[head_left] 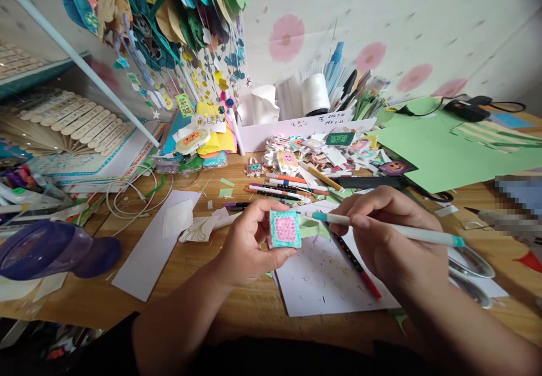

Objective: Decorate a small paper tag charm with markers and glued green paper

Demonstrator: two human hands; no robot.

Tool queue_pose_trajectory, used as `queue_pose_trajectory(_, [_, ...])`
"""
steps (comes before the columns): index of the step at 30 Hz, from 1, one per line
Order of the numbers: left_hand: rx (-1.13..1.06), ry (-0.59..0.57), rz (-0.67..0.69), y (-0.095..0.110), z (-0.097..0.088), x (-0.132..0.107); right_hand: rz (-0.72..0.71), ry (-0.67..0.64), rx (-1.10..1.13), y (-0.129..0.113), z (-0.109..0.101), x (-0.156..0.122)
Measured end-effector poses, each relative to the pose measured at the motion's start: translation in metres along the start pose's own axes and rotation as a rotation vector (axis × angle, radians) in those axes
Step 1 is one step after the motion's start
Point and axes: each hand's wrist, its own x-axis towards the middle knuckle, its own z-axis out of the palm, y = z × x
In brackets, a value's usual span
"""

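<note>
In my left hand [248, 243] I hold a small square paper piece [285, 229], pinched between thumb and fingers. Its face has a pink square in the middle and a turquoise border. My right hand [389, 235] grips a white marker [406, 233] with turquoise ends. The marker's tip points left, close to the piece's upper right edge; whether it touches I cannot tell. A pale green paper strip [311, 228] shows just behind the piece. Below the hands lies a white sheet [322, 285] with colour specks, and a black and red pen [359, 271] rests across it.
Several markers [279, 189] lie beyond my hands, before a heap of small paper cutouts [292, 153]. Scissors [476, 274] lie by my right wrist. At left stand a purple cup [55, 249] and white cables [127, 195]. Green card [461, 150] covers the back right.
</note>
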Motion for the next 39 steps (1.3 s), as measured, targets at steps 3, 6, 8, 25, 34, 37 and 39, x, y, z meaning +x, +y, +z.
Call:
queue_pose_trajectory(3, [0.006, -0.005, -0.009, 0.0, -0.001, -0.001, -0.007, -0.001, 0.055, -0.001, 0.002, 0.001])
queue_pose_trajectory(6, [-0.003, -0.032, -0.03, -0.002, -0.001, -0.002, -0.037, 0.06, 0.024, 0.002, 0.005, 0.002])
queue_pose_trajectory(8, [-0.013, -0.055, -0.032, -0.003, -0.002, -0.001, 0.031, 0.033, -0.038, 0.007, 0.007, 0.002])
queue_pose_trajectory(25, [-0.255, 0.052, -0.049, -0.011, 0.004, 0.002, 0.13, 0.091, -0.19, 0.025, 0.017, -0.001])
queue_pose_trajectory(34, [-0.222, 0.102, 0.003, -0.011, 0.007, 0.002, 0.123, 0.031, -0.183, 0.022, 0.023, -0.003])
queue_pose_trajectory(37, [-0.197, 0.078, -0.01, -0.009, 0.004, 0.003, 0.072, 0.048, -0.176, 0.015, 0.013, -0.001])
queue_pose_trajectory(39, [-0.173, 0.058, -0.022, -0.006, 0.001, 0.003, -0.007, 0.07, -0.141, 0.01, 0.002, 0.003])
